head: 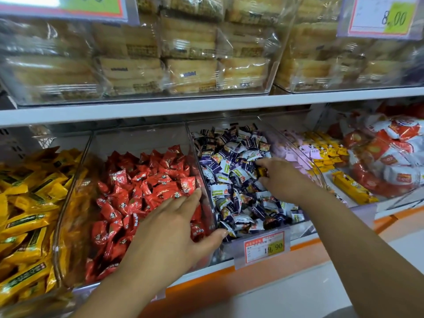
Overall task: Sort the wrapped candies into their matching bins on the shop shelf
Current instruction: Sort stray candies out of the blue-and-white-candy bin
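Hands apart, both reaching into the lower shelf bins. My left hand (171, 228) lies flat and spread, fingers loose, gripping nothing: palm over the red candies (146, 180), thumb hooked across the clear divider (206, 198) toward the purple side. My right hand (278, 177) sits at 2 o'clock from the left one, inside the purple bin (263, 230), fingers pinched on a small yellow candy (262, 172) that looks out of place among the purple-white candies (236, 171). Red bin (75, 184) sits at 9 o'clock from the purple one, its wrappers heaped up to the back wall. Yellow candies (25, 203) fill the next bin at far 9 o'clock, touching the red bin's clear wall. At 3 o'clock from my right hand, pink packs (302, 154) and yellow bars (325, 150) lie in another tray, with red-white bags (385, 157) beyond, well apart from my hands. Price tag (263, 246) reading 19.90 hangs on the purple bin front at 6 o'clock from the right hand. Upper shelf at 12 o'clock carries clear-wrapped pastries (190, 53), blurred, and a tag (394, 17) reading 8.00 at top right. White shelf edge (206, 106) runs between the two levels; orange trim (275, 269) runs under the bins.
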Tool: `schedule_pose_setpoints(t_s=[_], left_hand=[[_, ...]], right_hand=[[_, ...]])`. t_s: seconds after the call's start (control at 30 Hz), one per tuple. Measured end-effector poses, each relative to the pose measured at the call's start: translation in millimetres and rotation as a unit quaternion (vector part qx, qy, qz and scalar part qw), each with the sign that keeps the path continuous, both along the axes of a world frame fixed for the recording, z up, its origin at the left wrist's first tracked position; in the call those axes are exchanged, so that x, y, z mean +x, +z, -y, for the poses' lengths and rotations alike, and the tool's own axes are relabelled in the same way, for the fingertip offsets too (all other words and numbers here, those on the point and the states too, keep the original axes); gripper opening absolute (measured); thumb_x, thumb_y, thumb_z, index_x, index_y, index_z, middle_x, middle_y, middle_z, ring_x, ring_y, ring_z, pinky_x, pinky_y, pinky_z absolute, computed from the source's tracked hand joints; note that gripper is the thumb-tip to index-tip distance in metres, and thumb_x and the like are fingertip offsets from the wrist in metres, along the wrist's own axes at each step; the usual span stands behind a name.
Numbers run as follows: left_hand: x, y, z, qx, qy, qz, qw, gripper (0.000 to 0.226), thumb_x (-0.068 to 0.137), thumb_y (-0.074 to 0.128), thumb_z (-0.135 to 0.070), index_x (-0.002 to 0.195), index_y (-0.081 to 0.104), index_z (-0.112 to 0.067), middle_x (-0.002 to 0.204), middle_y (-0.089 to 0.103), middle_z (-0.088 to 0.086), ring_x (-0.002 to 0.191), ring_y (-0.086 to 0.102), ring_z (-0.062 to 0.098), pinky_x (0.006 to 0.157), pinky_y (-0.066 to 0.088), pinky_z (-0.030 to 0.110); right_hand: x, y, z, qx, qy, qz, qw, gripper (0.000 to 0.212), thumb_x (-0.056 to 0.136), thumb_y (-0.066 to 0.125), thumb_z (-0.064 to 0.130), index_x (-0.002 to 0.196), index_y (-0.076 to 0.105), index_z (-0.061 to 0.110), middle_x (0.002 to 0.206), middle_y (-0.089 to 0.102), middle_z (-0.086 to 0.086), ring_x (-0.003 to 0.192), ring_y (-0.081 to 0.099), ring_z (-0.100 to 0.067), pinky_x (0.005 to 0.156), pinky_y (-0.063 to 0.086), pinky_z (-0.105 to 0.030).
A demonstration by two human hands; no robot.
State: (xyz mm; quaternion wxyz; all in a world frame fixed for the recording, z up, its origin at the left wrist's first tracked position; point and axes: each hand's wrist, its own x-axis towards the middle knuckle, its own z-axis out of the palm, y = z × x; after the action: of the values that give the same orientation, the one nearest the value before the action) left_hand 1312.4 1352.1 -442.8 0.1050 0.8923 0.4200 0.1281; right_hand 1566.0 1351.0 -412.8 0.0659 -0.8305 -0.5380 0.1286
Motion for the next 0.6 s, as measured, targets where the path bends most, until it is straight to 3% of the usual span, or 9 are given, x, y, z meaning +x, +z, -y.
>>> schedule_pose_setpoints(t_s=[0.07,0.13,0.23,0.3,0.37,0.43,0.5,0.6], left_hand=[[0.0,2.3,1.6,0.000,-0.003,0.006,1.000,0.110,0.057,0.002,-0.091,0.153,-0.001,-0.037,0.151,0.026,-0.026,0.138,0.025,0.002,0.112,0.026,0.022],[-0.4,4.9,2.7,-0.001,-0.003,0.009,1.000,0.108,0.061,0.007,-0.093,0.153,0.000,-0.038,0.150,0.027,-0.026,0.136,0.027,0.000,0.110,0.027,0.021],[-0.9,6.5,2.8,-0.014,0.000,0.018,1.000,0.107,0.060,0.009,-0.092,0.152,-0.001,-0.039,0.149,0.027,-0.027,0.134,0.029,-0.001,0.109,0.029,0.021],[-0.8,8.6,3.5,-0.022,-0.002,0.030,0.999,0.107,0.058,0.009,-0.094,0.151,-0.005,-0.043,0.146,0.027,-0.030,0.129,0.034,-0.001,0.105,0.034,0.021],[-0.5,12.6,6.0,-0.037,0.002,0.062,0.997,0.103,0.059,0.022,-0.091,0.148,-0.010,-0.049,0.133,0.028,-0.032,0.108,0.045,0.001,0.089,0.042,0.018],[0.5,17.3,8.2,-0.046,0.003,0.113,0.993,0.098,0.061,0.033,-0.087,0.145,-0.008,-0.055,0.114,0.026,-0.032,0.085,0.047,0.005,0.069,0.040,0.017],[1.5,18.9,5.9,-0.044,-0.005,0.189,0.981,0.090,0.066,0.040,-0.082,0.145,0.006,-0.055,0.114,0.028,-0.034,0.091,0.048,-0.001,0.063,0.041,0.016],[8.2,21.6,4.1,-0.002,-0.036,0.239,0.970,0.075,0.077,0.043,-0.078,0.144,0.023,-0.052,0.120,0.033,-0.033,0.105,0.043,-0.009,0.074,0.041,0.014]], right_hand=[[2.3,-4.8,0.0,0.009,-0.012,-0.016,1.000,0.049,0.095,0.057,0.015,0.143,0.043,0.013,0.146,0.037,-0.017,0.119,0.052,-0.030,0.097,0.045,-0.035],[3.6,-10.6,-0.2,0.030,-0.014,-0.027,0.999,0.036,0.094,0.058,0.011,0.129,0.057,0.009,0.139,0.047,-0.018,0.107,0.059,-0.031,0.089,0.049,-0.034],[6.0,-12.1,4.3,0.089,-0.009,-0.063,0.994,0.022,0.094,0.057,0.009,0.113,0.066,0.010,0.116,0.061,-0.012,0.089,0.061,-0.021,0.072,0.046,-0.022],[8.3,-6.9,11.3,0.133,-0.004,-0.071,0.988,0.017,0.095,0.058,0.013,0.109,0.066,0.018,0.107,0.060,-0.005,0.079,0.055,-0.012,0.061,0.038,-0.013],[9.6,2.7,19.1,0.196,0.000,-0.061,0.979,0.020,0.095,0.059,0.015,0.112,0.065,0.021,0.108,0.056,0.001,0.084,0.054,-0.009,0.064,0.037,-0.012],[5.7,17.0,28.5,0.264,0.003,-0.068,0.962,0.022,0.095,0.059,0.017,0.114,0.064,0.025,0.108,0.056,0.005,0.084,0.053,-0.003,0.070,0.037,-0.008],[-2.7,30.1,38.4,0.319,0.004,-0.160,0.934,0.017,0.093,0.062,0.018,0.106,0.063,0.028,0.099,0.061,0.011,0.083,0.058,0.002,0.070,0.042,-0.004],[-26.7,44.0,50.5,0.311,0.041,-0.406,0.858,0.018,0.087,0.068,0.009,0.102,0.065,0.018,0.091,0.071,0.001,0.081,0.069,-0.012,0.076,0.056,-0.025]])
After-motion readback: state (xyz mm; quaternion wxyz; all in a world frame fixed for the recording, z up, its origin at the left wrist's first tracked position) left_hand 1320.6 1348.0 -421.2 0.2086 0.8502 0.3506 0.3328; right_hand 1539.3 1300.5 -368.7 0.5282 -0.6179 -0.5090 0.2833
